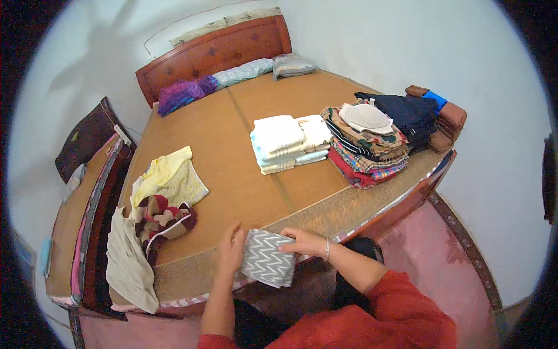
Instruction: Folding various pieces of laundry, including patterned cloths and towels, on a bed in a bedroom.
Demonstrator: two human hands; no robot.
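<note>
A grey cloth with a white zigzag pattern (269,257), folded into a compact bundle, is held up at the near edge of the bed. My right hand (301,242) grips its upper right side, thumb on the front. My left hand (233,246) is upright at its left side; whether those fingers press on the cloth is hard to tell. Folded white and pale towels (283,139) form a stack beyond. Right of them stands a pile of folded patterned clothes (370,152) with a white bra (366,118) on top.
Loose on the bed's left side lie a yellow garment (172,179), a maroon-and-beige patterned cloth (165,216) and a cream cloth (130,261) hanging over the edge. Dark folded clothes (405,113) and brown bundles (449,122) sit far right. Pillows (244,72) lie along the wooden headboard (218,50).
</note>
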